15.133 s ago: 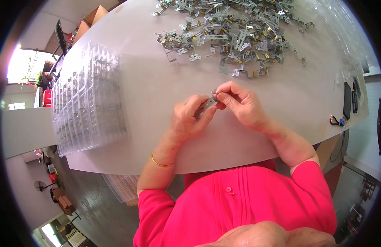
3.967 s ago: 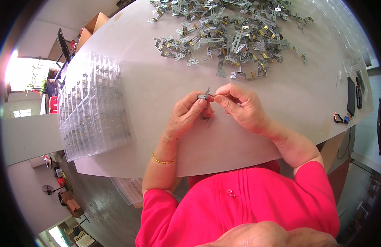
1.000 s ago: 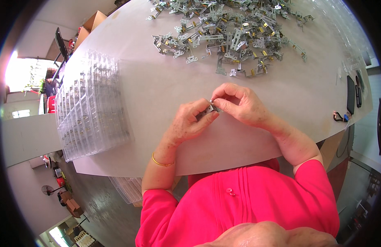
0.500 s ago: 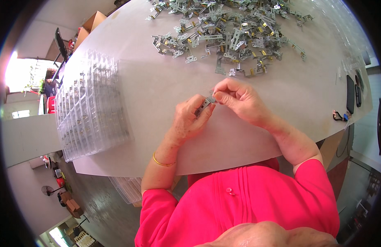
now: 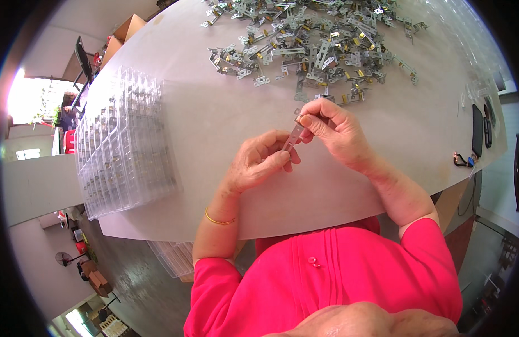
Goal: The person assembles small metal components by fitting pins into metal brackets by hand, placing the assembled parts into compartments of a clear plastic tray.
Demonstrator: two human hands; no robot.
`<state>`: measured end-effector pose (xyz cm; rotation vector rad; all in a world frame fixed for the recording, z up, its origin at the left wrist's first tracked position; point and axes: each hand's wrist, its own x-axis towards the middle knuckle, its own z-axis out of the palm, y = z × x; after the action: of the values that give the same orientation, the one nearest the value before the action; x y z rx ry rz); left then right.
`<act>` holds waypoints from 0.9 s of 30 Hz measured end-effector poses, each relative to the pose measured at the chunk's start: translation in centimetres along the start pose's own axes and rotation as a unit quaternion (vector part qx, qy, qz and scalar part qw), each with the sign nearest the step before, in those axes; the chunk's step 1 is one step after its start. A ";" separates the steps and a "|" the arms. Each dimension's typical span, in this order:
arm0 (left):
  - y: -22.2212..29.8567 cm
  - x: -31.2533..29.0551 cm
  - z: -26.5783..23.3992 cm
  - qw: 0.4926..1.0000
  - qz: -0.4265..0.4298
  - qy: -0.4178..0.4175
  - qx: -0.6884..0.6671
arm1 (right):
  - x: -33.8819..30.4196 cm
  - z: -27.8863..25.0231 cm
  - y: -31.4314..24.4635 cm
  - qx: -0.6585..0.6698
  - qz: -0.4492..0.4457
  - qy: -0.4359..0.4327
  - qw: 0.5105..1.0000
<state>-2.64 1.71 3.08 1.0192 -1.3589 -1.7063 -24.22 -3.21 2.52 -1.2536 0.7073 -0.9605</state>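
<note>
Between my two hands, above the near half of the table, is a narrow metal bracket (image 5: 293, 136) with holes along its flat face. My left hand (image 5: 261, 159) pinches its lower end between thumb and fingers. At the upper end, the thumb and fingertips of my right hand (image 5: 337, 132) grip the same bracket, and a small looped tip pokes out above them. Beyond my hands spreads a loose pile of metal brackets (image 5: 321, 53), several with brass-coloured parts. What lies under my curled right fingers is hidden.
A stack of clear plastic trays (image 5: 124, 146) filled with small parts stands at the table's left. On the right edge lie a black flat object (image 5: 477, 130) and a small tool with dark handles (image 5: 461, 160). Clear plastic sheets (image 5: 467, 42) lie at the far right.
The bracket has turned so its flat, holed face shows at greater length. My left hand has loosened and spread its fingers a little; my right hand has shifted slightly right.
</note>
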 end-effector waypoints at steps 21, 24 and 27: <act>-1.8 0.7 0.3 0.981 0.088 0.134 0.112 | -0.8 0.7 -0.2 -0.302 -0.140 0.003 0.943; -1.6 0.8 0.6 0.967 0.098 0.139 0.188 | -0.9 0.6 0.4 -0.328 -0.176 -0.019 0.928; -1.0 0.6 0.8 0.956 0.101 0.150 0.231 | -0.8 0.6 -0.4 -0.322 -0.137 -0.016 0.936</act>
<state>-3.70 1.66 2.09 1.2825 -1.6261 -1.0511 -24.13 -2.26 2.94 -1.9822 0.8736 -0.9606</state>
